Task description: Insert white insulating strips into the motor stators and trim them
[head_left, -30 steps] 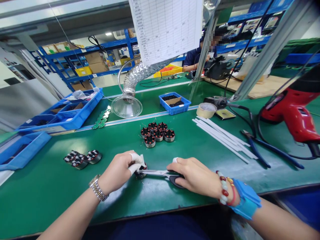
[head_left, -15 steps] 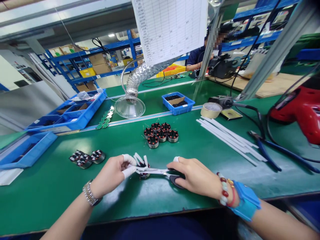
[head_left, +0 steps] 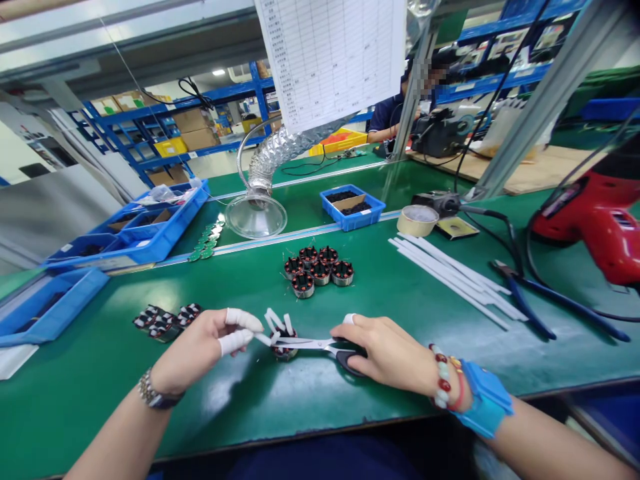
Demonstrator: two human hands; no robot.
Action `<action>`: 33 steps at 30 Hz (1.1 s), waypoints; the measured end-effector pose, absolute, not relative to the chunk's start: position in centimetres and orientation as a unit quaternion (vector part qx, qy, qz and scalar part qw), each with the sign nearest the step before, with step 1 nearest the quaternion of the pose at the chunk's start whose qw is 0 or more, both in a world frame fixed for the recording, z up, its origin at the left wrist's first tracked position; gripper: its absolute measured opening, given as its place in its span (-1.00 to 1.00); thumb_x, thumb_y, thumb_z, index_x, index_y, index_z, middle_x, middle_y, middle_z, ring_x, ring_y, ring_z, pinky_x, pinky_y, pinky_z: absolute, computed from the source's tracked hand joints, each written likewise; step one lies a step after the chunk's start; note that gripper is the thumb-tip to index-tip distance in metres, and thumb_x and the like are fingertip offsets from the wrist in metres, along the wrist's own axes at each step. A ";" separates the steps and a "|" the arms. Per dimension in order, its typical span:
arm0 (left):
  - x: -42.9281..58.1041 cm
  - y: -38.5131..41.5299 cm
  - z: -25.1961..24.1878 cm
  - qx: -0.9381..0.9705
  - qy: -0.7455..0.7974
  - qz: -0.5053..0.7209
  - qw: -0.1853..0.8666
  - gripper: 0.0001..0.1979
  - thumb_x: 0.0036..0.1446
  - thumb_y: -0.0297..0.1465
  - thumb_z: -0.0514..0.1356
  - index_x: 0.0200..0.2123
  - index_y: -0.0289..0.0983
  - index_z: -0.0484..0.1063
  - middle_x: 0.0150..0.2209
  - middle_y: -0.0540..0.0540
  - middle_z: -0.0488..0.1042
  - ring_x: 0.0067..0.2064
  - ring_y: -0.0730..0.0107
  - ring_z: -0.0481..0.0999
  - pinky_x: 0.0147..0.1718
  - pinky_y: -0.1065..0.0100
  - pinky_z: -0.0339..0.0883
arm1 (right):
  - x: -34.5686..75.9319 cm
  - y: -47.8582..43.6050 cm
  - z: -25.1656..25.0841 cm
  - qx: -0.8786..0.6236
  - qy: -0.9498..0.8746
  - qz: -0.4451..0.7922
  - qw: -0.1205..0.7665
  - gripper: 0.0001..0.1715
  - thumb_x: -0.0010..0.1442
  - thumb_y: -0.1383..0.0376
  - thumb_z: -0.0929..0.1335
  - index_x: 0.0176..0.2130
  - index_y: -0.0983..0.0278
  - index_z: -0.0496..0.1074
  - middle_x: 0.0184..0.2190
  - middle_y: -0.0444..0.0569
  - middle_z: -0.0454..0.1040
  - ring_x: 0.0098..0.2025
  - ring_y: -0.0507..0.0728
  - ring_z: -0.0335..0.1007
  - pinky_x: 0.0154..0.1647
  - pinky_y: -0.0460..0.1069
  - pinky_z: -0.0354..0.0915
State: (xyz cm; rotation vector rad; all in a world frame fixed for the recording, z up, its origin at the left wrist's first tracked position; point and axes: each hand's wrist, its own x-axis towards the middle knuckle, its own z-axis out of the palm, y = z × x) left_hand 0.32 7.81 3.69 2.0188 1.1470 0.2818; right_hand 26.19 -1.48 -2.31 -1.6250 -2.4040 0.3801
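Observation:
My right hand (head_left: 393, 353) grips a pair of scissors (head_left: 313, 344) by its black handles. The blades point left and lie across a small motor stator (head_left: 284, 353) with white sleeve pieces standing up from it. To the left of that stator, my left hand (head_left: 197, 347), with white-wrapped fingertips, pinches a short length of white tubing (head_left: 262, 339). Its right end meets the blade tips. Behind, a cluster of stators with copper windings (head_left: 320, 270) stands on the green bench, and another group with white pieces (head_left: 160, 323) is partly hidden by my left hand.
Long white tubes (head_left: 450, 277) and blue-handled pliers (head_left: 530, 307) lie at right, near a red heat gun (head_left: 595, 220) and tape roll (head_left: 418, 220). A blue bin (head_left: 353, 220), a fume hood (head_left: 257, 217) and green circuit boards (head_left: 207, 241) stand behind. A co-worker (head_left: 387, 117) sits beyond.
My left hand has drawn back to the left from the stator, with the white tubing between its fingers. My right hand and the scissors stay almost in place; the view has shifted slightly.

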 end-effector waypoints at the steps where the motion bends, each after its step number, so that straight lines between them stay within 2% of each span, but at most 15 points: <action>1: 0.3 7.7 3.6 0.806 0.450 0.108 0.369 -0.85 -0.02 -0.36 0.12 -0.40 -0.26 0.46 -0.41 -0.04 0.53 -0.39 0.35 0.46 -0.40 0.38 0.32 | 26.2 -1.5 -2.3 -0.551 -0.818 0.128 0.107 -0.65 0.06 0.32 0.27 -0.10 0.23 0.33 -0.30 -0.06 0.40 -0.36 0.10 0.36 -0.36 -0.04 0.20; 5: 1.2 7.2 3.1 0.867 0.411 0.083 0.269 -0.81 -0.01 -0.48 0.06 -0.40 -0.23 0.47 -0.38 -0.02 0.52 -0.36 0.38 0.47 -0.33 0.40 0.29 | 26.1 -1.3 -2.3 -0.548 -0.822 0.119 0.103 -0.67 0.07 0.32 0.27 -0.10 0.23 0.33 -0.30 -0.06 0.40 -0.35 0.10 0.35 -0.36 -0.04 0.18; 9: 1.9 6.8 2.6 0.889 0.369 0.037 0.269 -0.75 0.05 -0.44 0.03 -0.28 -0.14 0.49 -0.33 -0.01 0.51 -0.33 0.39 0.46 -0.32 0.43 0.28 | 26.0 -1.1 -2.1 -0.546 -0.825 0.112 0.100 -0.66 0.07 0.33 0.28 -0.10 0.22 0.33 -0.31 -0.07 0.40 -0.37 0.09 0.35 -0.38 -0.05 0.16; 14: 2.5 6.6 1.8 0.890 0.373 0.039 0.259 -0.70 0.10 -0.36 0.03 -0.09 -0.09 0.39 -0.24 -0.03 0.49 -0.27 0.36 0.44 -0.26 0.39 0.26 | 25.9 -0.9 -1.9 -0.541 -0.828 0.110 0.095 -0.66 0.08 0.31 0.29 -0.09 0.23 0.34 -0.31 -0.07 0.41 -0.37 0.09 0.35 -0.39 -0.05 0.15; 16: 2.9 6.6 1.6 0.894 0.354 0.039 0.273 -0.72 0.11 -0.36 0.02 -0.14 -0.09 0.42 -0.24 -0.03 0.48 -0.25 0.36 0.43 -0.23 0.39 0.25 | 25.9 -0.9 -1.9 -0.540 -0.829 0.109 0.094 -0.66 0.09 0.31 0.28 -0.09 0.22 0.34 -0.31 -0.06 0.41 -0.37 0.09 0.35 -0.39 -0.05 0.15; 19: 3.1 6.5 1.5 0.892 0.340 0.045 0.296 -0.78 0.10 -0.39 0.03 -0.33 -0.18 0.48 -0.31 -0.03 0.47 -0.26 0.38 0.42 -0.24 0.40 0.24 | 25.9 -0.8 -1.9 -0.539 -0.831 0.106 0.092 -0.67 0.09 0.31 0.28 -0.09 0.22 0.34 -0.31 -0.06 0.41 -0.37 0.08 0.35 -0.40 -0.05 0.15; 22: 2.8 6.7 1.5 0.872 0.359 0.052 0.329 -0.80 0.09 -0.41 0.03 -0.45 -0.25 0.43 -0.38 -0.03 0.45 -0.32 0.39 0.41 -0.28 0.39 0.24 | 26.0 -1.1 -2.1 -0.532 -0.835 0.104 0.089 -0.68 0.09 0.31 0.28 -0.10 0.23 0.35 -0.33 -0.07 0.41 -0.38 0.07 0.34 -0.41 -0.06 0.15; 28: 1.6 7.7 1.3 0.773 0.409 0.070 0.480 -0.85 0.07 -0.35 0.06 -0.42 -0.30 0.34 -0.38 -0.07 0.46 -0.33 0.36 0.40 -0.29 0.35 0.26 | 26.2 -1.9 -2.6 -0.534 -0.835 0.096 0.089 -0.68 0.11 0.32 0.27 -0.09 0.24 0.32 -0.32 -0.05 0.40 -0.37 0.07 0.34 -0.39 -0.06 0.16; 33: 2.2 7.6 1.1 0.769 0.398 0.074 0.495 -0.86 0.06 -0.36 0.08 -0.45 -0.31 0.33 -0.35 -0.10 0.47 -0.31 0.35 0.40 -0.28 0.33 0.25 | 26.2 -1.8 -2.5 -0.534 -0.836 0.091 0.084 -0.73 0.10 0.33 0.28 -0.14 0.23 0.34 -0.35 -0.08 0.40 -0.40 0.06 0.34 -0.42 -0.06 0.15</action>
